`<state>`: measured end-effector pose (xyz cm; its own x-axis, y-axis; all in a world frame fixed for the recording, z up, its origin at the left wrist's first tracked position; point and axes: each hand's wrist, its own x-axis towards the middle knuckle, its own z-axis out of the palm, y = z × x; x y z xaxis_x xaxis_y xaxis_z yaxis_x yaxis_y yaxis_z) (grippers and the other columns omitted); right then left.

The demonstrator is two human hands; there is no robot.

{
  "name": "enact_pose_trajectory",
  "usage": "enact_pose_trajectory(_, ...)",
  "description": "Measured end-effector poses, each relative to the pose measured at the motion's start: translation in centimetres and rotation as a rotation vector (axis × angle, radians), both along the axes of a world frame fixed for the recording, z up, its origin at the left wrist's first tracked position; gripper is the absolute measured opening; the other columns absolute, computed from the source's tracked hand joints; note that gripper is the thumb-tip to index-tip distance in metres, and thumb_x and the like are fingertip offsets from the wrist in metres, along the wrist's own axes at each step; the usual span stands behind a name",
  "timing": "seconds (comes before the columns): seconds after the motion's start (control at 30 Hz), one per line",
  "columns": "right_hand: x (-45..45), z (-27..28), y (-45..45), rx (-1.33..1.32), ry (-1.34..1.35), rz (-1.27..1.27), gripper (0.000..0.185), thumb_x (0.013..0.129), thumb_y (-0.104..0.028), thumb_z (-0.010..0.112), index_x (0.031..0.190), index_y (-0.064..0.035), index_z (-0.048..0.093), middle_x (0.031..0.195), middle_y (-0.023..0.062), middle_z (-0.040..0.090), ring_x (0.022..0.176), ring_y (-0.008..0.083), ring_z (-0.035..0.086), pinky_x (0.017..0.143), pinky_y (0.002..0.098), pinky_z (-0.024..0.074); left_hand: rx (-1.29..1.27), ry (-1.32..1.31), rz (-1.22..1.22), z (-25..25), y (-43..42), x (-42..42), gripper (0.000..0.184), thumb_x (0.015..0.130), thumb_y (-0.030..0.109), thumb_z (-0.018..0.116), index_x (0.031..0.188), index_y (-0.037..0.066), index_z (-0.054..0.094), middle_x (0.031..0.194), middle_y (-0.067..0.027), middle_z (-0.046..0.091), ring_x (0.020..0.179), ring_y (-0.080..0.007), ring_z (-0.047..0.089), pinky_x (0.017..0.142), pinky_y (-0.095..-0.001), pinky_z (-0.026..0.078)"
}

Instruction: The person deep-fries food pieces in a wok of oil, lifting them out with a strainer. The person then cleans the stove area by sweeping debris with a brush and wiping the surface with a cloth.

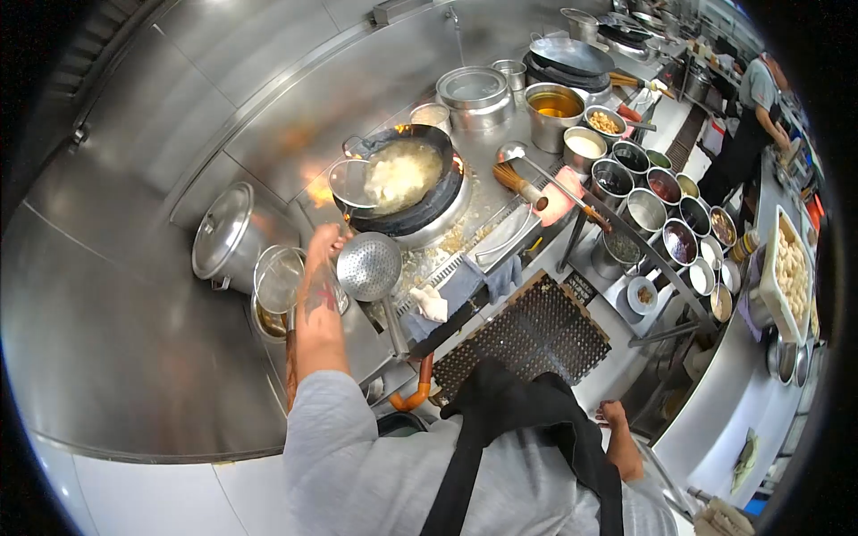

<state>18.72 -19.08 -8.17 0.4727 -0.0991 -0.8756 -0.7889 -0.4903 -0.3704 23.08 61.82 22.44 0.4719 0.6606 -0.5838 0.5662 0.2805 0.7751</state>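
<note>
My left hand (329, 239) is closed at the near left side of the wok (423, 217), apparently on the handle of a round strainer (352, 183); the grip itself is partly hidden. The strainer's ring rests over the wok's left edge. Pale, bubbling food (399, 175) fills the wok, and flames show around its rim. Beside my left forearm, a perforated metal skimmer (369, 266) lies with its handle towards me. A wire mesh strainer (278, 279) sits on the other side of the forearm. Low at my side, my right hand (611, 413) has curled fingers and nothing visible in them.
A lidded pot (223, 234) stands left of the stove. To the right are a ladle (554, 182), a bamboo brush (521, 185) and several containers of sauces and ingredients (645, 209). A black mat (525, 335) covers the floor. Another person (755, 116) works at the far counter.
</note>
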Motion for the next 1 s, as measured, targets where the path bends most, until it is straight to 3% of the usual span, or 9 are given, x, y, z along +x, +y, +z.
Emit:
enact_pose_trajectory(0.1,-1.6,-0.2,0.1,0.035,0.029,0.037,0.020,0.082,-0.015,0.046,0.095,-0.0078,0.058,0.085,0.0091,0.060,0.076,0.0264,0.060,0.064,0.0454,0.0496,-0.358,-0.294,0.012,-7.3,1.8,0.9,0.023,0.093,0.013,0.038,0.109,-0.003,0.037,0.081,-0.0131,0.051,0.043,-0.0065,0.030,0.032,-0.0187,0.025)
enact_pose_trajectory(0.23,-1.1,0.0,0.9,0.024,0.021,0.080,0.020,0.083,-0.016,0.047,0.097,-0.0093,0.059,0.086,0.0083,0.061,0.073,0.0238,0.059,0.062,0.0444,0.0486,-0.504,-0.420,-0.077,-5.3,-2.3,1.3,0.014,0.093,0.011,0.038,0.100,-0.001,0.040,0.075,-0.0122,0.048,0.042,-0.0072,0.032,0.031,-0.0187,0.024)
enact_pose_trajectory(0.43,2.2,-1.6,0.3,0.128,-0.067,-0.008,0.026,0.085,-0.017,0.045,0.107,-0.0083,0.056,0.083,0.0072,0.060,0.069,0.0214,0.060,0.059,0.0424,0.0505,-0.184,-0.336,-0.063,-1.0,-6.5,0.4,0.015,0.093,0.015,0.038,0.097,0.000,0.040,0.074,-0.0120,0.049,0.042,-0.0081,0.034,0.031,-0.0204,0.024)
enact_pose_trajectory(0.6,3.4,-3.0,-2.4,0.148,-0.043,0.060,0.026,0.083,-0.015,0.045,0.106,-0.0084,0.056,0.084,0.0074,0.060,0.067,0.0210,0.060,0.057,0.0414,0.0505,-0.213,-0.371,0.152,1.0,-8.7,2.2,0.015,0.093,0.017,0.038,0.100,0.003,0.040,0.073,-0.0130,0.050,0.040,-0.0090,0.033,0.030,-0.0218,0.025)
enact_pose_trajectory(0.73,4.4,-3.3,-3.8,0.157,-0.011,0.117,0.023,0.083,-0.010,0.040,0.101,-0.0071,0.055,0.078,0.0066,0.058,0.063,0.0183,0.056,0.053,0.0388,0.0485,0.199,-0.137,0.008,0.9,-7.5,3.5,0.020,0.093,0.021,0.040,0.091,0.002,0.047,0.069,-0.0135,0.053,0.040,-0.0128,0.041,0.030,-0.0268,0.028)
enact_pose_trajectory(0.77,4.7,-3.3,-4.0,0.159,-0.003,0.125,0.023,0.083,-0.010,0.040,0.101,-0.0071,0.055,0.078,0.0066,0.058,0.063,0.0183,0.056,0.053,0.0388,0.0485,0.730,0.172,-0.392,0.0,-5.3,4.3,0.020,0.092,0.019,0.040,0.088,0.001,0.049,0.069,-0.0131,0.055,0.040,-0.0137,0.043,0.031,-0.0281,0.030)
enact_pose_trajectory(0.83,5.2,-3.6,-4.6,0.140,0.028,0.229,0.022,0.083,-0.010,0.041,0.099,-0.0069,0.056,0.079,0.0067,0.058,0.062,0.0186,0.056,0.054,0.0395,0.0492,1.231,0.510,-0.801,-0.2,-5.0,4.1,0.021,0.092,0.018,0.040,0.084,0.001,0.051,0.068,-0.0128,0.056,0.041,-0.0147,0.045,0.031,-0.0295,0.032)
enact_pose_trajectory(0.93,6.0,-3.2,-4.6,0.124,0.018,0.249,0.024,0.083,-0.011,0.041,0.101,-0.0070,0.057,0.081,0.0069,0.059,0.064,0.0192,0.057,0.054,0.0403,0.0500,0.672,-0.047,-0.076,4.0,-8.8,4.0,0.023,0.090,0.017,0.038,0.088,0.005,0.057,0.063,-0.0086,0.058,0.039,-0.0113,0.043,0.031,-0.0272,0.030)
enact_pose_trajectory(1.0,7.1,-4.7,-4.6,0.146,-0.005,0.252,0.024,0.083,-0.012,0.043,0.101,-0.0066,0.058,0.079,0.0070,0.060,0.064,0.0197,0.058,0.052,0.0385,0.0499,0.512,0.041,-0.006,6.3,-10.6,3.9,0.022,0.089,0.018,0.039,0.092,0.005,0.057,0.064,-0.0083,0.058,0.039,-0.0113,0.043,0.032,-0.0277,0.029)
